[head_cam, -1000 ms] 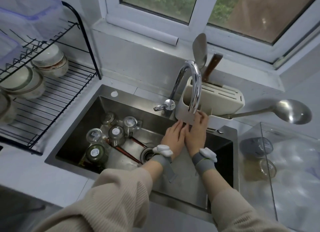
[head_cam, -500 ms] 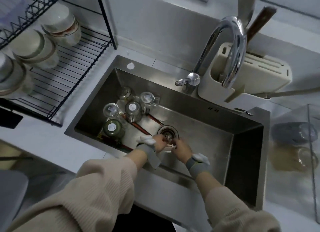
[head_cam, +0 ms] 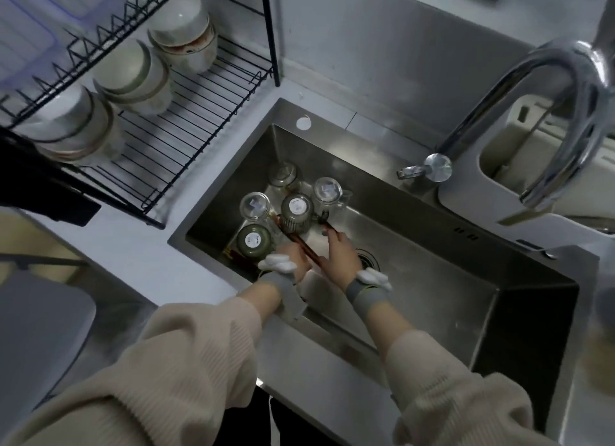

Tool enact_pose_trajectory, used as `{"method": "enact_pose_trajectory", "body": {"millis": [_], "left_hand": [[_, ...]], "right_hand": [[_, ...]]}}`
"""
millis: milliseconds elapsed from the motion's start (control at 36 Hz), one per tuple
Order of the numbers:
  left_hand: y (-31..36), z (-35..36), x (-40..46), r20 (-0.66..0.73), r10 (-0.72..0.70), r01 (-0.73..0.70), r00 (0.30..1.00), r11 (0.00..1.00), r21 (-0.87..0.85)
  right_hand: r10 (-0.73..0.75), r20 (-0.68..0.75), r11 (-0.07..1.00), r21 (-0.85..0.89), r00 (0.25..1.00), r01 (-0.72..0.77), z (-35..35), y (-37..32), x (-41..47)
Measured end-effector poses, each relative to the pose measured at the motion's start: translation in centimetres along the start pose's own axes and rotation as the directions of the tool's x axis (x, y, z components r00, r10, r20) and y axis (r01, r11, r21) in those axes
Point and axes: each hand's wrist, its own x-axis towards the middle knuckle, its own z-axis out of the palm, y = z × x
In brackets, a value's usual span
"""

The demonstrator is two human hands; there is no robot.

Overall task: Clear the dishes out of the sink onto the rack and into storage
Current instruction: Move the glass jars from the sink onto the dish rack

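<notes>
Down in the sink (head_cam: pixel 432 262), both hands meet beside the drain (head_cam: pixel 367 259) — close by the upturned glasses (head_cam: pixel 297 211). Left hand (head_cam: pixel 293 257) grips the chopsticks (head_cam: pixel 304 246); right hand (head_cam: pixel 341 251) pinches them too.

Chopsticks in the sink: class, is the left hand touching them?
Touching. The head view shows the left hand gripping the chopsticks, its fingers curled round them.

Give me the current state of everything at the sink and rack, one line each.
Left hand: down in the sink, gripping chopsticks.
Right hand: on the chopsticks; grip unclear.
Chopsticks: flat on the sink floor.
Glasses: five, upside down, in the sink corner.
Bowls: stacked on the rack.
Faucet: no water visible.
</notes>
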Motion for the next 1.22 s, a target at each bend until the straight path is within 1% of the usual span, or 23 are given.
{"method": "enact_pose_trajectory", "body": {"millis": [56, 111, 167, 222, 306, 389, 500, 556, 611, 722, 861, 1000, 1083, 1139, 1222], "left_hand": [[-0.4, -0.4, 0.4, -0.049, -0.030, 0.030, 0.998, 1.000, 0.007], [-0.8, -0.9, 0.9, -0.115, -0.069, 0.076, 0.991, 0.995, 0.061], [-1.4, -1.3, 1.4, -0.199, -0.089, 0.111, 0.976, 0.989, 0.102], [-2.1, -1.5, 1.9, -0.261, -0.067, 0.105, 0.963, 0.986, 0.132], [-3.0, -2.0, 2.4, -0.295, -0.031, 0.083, 0.955, 0.983, 0.166], [-4.4, -2.5, 3.0, -0.304, 0.002, 0.048, 0.953, 0.987, 0.155], [-5.9, -3.1, 3.5, -0.319, 0.021, 0.031, 0.947, 0.987, 0.156], [-6.2, -3.4, 3.7, -0.309, 0.035, 0.009, 0.950, 0.990, 0.139], [-6.5, -3.6, 3.9, -0.292, 0.056, -0.018, 0.955, 0.991, 0.133], [-7.0, -4.0, 4.2, -0.262, 0.078, -0.047, 0.962, 0.991, 0.125], [-7.4, -4.4, 4.3, -0.262, 0.132, -0.110, 0.956, 0.989, 0.098], [-7.2, -5.5, 4.0, -0.254, 0.172, -0.180, 0.952, 0.984, -0.005], [-6.4, -6.0, 3.9, -0.289, 0.180, -0.210, 0.940, 0.975, -0.077], [-6.0, -6.6, 3.4, -0.329, 0.177, -0.227, 0.927, 0.966, -0.120], [-5.4, -7.6, 2.9, -0.400, 0.161, -0.240, 0.902, 0.958, -0.156]], "right_hand": [[-0.056, -0.085, 0.998, -0.002, 0.995, 0.056, -0.5, -1.6, 1.1], [-0.120, -0.164, 0.992, 0.008, 0.979, 0.124, -0.8, -3.1, 2.4], [-0.167, -0.190, 0.986, -0.042, 0.967, 0.162, -1.0, -4.4, 3.8], [-0.217, -0.165, 0.973, -0.112, 0.962, 0.200, -1.1, -5.4, 5.4], [-0.261, -0.064, 0.947, -0.210, 0.963, 0.243, -1.0, -5.8, 7.4], [-0.242, 0.036, 0.906, -0.348, 0.970, 0.239, -0.4, -5.9, 8.6], [-0.185, 0.045, 0.870, -0.457, 0.982, 0.185, 0.2, -6.4, 9.1], [-0.153, 0.080, 0.857, -0.486, 0.985, 0.173, 0.3, -6.8, 9.2], [-0.131, 0.102, 0.859, -0.484, 0.986, 0.164, 0.4, -7.1, 9.1], [-0.106, 0.077, 0.889, -0.439, 0.991, 0.130, 0.2, -7.6, 8.3], [-0.073, 0.019, 0.954, -0.290, 0.997, 0.075, -1.5, -8.2, 6.9], [-0.006, -0.081, 0.989, -0.148, 0.997, -0.006, -4.2, -9.9, 6.1], [-0.011, -0.139, 0.989, -0.147, 0.990, -0.010, -5.8, -10.8, 5.8], [-0.031, -0.171, 0.994, -0.105, 0.985, 0.013, -6.8, -11.7, 5.2], [-0.083, -0.176, 0.996, -0.031, 0.981, 0.079, -8.3, -13.2, 4.6]]}}
